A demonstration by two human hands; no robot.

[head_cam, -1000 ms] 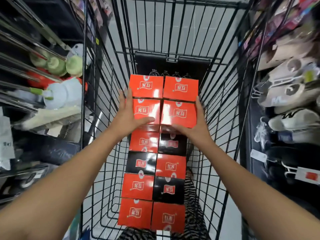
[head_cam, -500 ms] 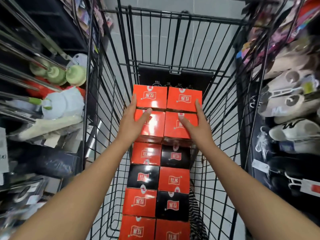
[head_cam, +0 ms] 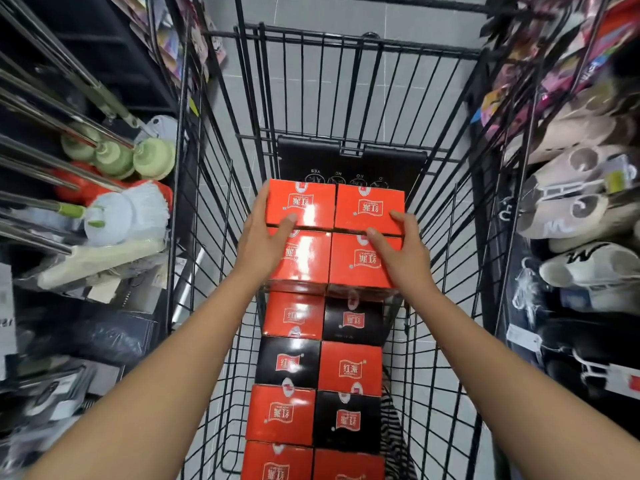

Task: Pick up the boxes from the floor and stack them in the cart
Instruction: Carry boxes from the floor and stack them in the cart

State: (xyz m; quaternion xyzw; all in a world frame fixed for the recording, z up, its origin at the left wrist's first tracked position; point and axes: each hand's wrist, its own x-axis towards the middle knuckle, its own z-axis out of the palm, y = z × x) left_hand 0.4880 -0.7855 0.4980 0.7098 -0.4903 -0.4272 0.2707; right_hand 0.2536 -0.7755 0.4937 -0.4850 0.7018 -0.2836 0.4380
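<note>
Left hand (head_cam: 261, 245) flat against left side of the upper red boxes (head_cam: 301, 206), thumb on top. Right hand (head_cam: 403, 254) presses their right edge, fingers near straight (no real grip). Boxes mid-frame, atop red/black row (head_cam: 349, 368) in cart (head_cam: 381, 164). Mops (head_cam: 114, 216) left, slippers (head_cam: 568, 202) right.

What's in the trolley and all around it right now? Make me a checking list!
Surface: black wire cart, grey tiled floor showing beyond its bars.
Job's things: red boxes and black boxes in two columns; four red ones form an upper layer at the far end.
Clutter: striped cloth beside the lower boxes.
Hands: left hand and right hand rest on the upper red boxes, fingers fairly straight.
Cables: nothing seen.
Surroundings: mops on the left, slippers on the right.
</note>
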